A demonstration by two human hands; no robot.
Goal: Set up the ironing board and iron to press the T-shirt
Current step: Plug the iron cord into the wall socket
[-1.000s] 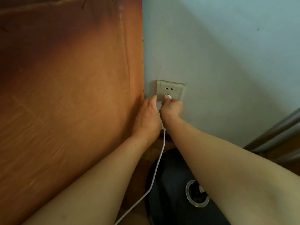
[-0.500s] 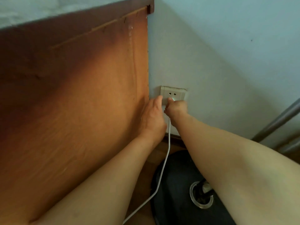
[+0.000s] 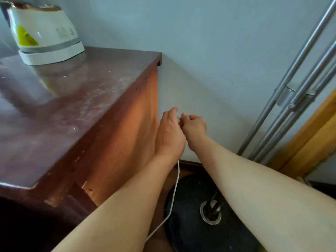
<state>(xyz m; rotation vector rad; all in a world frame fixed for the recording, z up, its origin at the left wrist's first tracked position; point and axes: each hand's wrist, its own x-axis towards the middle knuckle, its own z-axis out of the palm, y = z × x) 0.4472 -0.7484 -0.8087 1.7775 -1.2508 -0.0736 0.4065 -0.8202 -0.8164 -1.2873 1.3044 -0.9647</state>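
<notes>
Cord (image 3: 176, 179) up behind left hand (image 3: 169, 135) into right-hand grip (image 3: 192, 125)

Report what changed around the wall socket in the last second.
The view rose: the cabinet top and iron now show, and the hands hide the socket. No visible grab or release. The left hand stays flat at the wall, right hand curled beside it, white cord hanging below.

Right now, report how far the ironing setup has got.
Done: the white iron with a yellow-green panel stands on the dark reddish wooden cabinet. In hand: at the wall beside it, the right hand seems to pinch the end of the thin white cord, with the left hand flat alongside; plug and socket are hidden. Remaining: no ironing board or T-shirt is in view.
</notes>
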